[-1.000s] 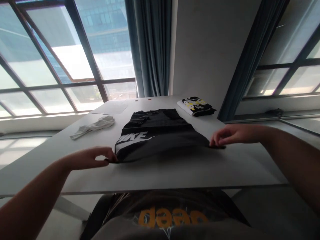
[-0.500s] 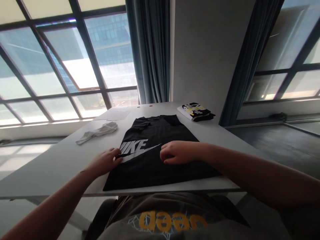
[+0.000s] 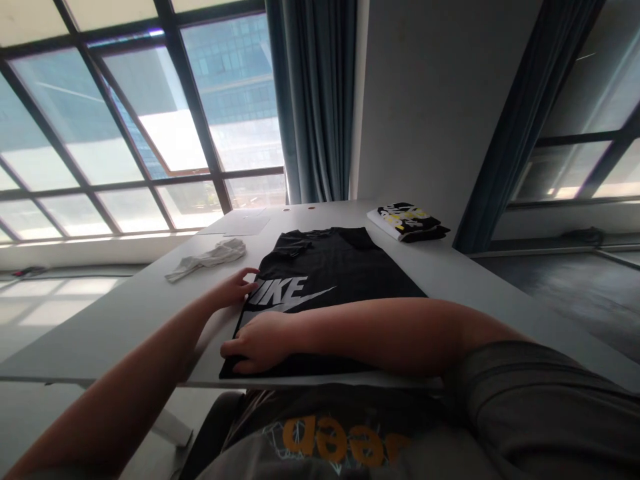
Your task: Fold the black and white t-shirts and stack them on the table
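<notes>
A black T-shirt [image 3: 345, 267] with a large white NIKE print lies flat on the white table, collar away from me. My left hand [image 3: 235, 288] is at the shirt's left edge beside the print, index finger and thumb apart. Nearer to me, my right hand [image 3: 265, 339] rests palm down over the lower left corner, its fingertips reaching the edge and a gap showing by the thumb. My right forearm crosses the shirt and hides much of its lower part. Neither hand visibly lifts any cloth.
On the table [image 3: 125, 327], a crumpled light grey cloth [image 3: 210, 259] lies to the left. A stack of folded shirts [image 3: 407, 222] sits at the back right. Behind are a blue curtain [image 3: 317, 100], windows and a grey wall [image 3: 430, 100].
My right hand has swung left across the shirt to its lower left corner. The left hand has moved slightly up along the left edge. The view has shifted a little.
</notes>
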Available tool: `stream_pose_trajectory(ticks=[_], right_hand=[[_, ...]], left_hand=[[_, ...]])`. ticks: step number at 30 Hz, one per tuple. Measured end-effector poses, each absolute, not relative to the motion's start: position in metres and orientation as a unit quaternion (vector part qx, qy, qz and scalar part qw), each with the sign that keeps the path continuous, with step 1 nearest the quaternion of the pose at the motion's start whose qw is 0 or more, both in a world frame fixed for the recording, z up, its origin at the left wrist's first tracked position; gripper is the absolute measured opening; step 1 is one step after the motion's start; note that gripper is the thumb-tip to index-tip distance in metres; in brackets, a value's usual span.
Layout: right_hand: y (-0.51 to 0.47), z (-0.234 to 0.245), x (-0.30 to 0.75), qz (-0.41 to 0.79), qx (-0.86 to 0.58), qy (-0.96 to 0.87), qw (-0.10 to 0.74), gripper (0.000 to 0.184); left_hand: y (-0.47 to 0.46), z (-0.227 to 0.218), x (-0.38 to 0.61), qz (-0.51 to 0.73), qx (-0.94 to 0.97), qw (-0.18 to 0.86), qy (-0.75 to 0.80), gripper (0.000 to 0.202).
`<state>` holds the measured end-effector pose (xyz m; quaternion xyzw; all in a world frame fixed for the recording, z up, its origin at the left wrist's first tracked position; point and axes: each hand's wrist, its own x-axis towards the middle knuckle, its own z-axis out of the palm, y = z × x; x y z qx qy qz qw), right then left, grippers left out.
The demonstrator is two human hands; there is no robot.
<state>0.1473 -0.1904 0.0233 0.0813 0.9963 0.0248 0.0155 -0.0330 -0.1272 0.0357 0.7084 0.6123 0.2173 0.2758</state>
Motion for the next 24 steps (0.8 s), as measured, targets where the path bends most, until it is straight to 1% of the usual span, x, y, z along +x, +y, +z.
stream_pose_trajectory(ticks=[3, 5, 7, 8, 10, 12, 14, 19, 24], right_hand=[[-0.16, 0.026, 0.145, 0.02, 0.076, 0.997, -0.007, 0.025], [-0.122, 0.031, 0.147, 0.024, 0.164, 0.985, -0.043, 0.029], [-0.074, 0.037, 0.15, 0.023, 0.297, 0.953, -0.051, 0.034], [-0.05, 0.039, 0.15, 0.013, 0.353, 0.934, -0.048, 0.033], [-0.008, 0.042, 0.147, -0.026, 0.447, 0.893, -0.051, 0.036], [0.024, 0.044, 0.139, -0.036, 0.482, 0.874, -0.048, 0.046], [0.044, 0.044, 0.125, -0.045, 0.502, 0.863, -0.04, 0.054], [0.067, 0.039, 0.085, -0.065, 0.565, 0.823, 0.002, 0.061], [0.085, 0.031, 0.063, -0.089, 0.589, 0.803, -0.018, 0.057]], left_hand=[[-0.139, 0.037, -0.047, 0.193, 0.689, 0.324, 0.618, 0.057], [-0.155, 0.033, -0.056, 0.174, 0.682, 0.374, 0.604, 0.069], [-0.178, 0.024, -0.061, 0.165, 0.694, 0.398, 0.577, 0.073], [-0.19, 0.018, -0.063, 0.163, 0.71, 0.386, 0.567, 0.071], [-0.212, 0.008, -0.063, 0.155, 0.743, 0.317, 0.569, 0.064], [-0.227, 0.002, -0.063, 0.142, 0.756, 0.24, 0.592, 0.058], [-0.233, 0.002, -0.062, 0.121, 0.754, 0.194, 0.616, 0.054], [-0.236, 0.017, -0.068, 0.066, 0.75, 0.174, 0.635, 0.045], [-0.246, 0.034, -0.082, 0.034, 0.778, 0.195, 0.596, 0.025]])
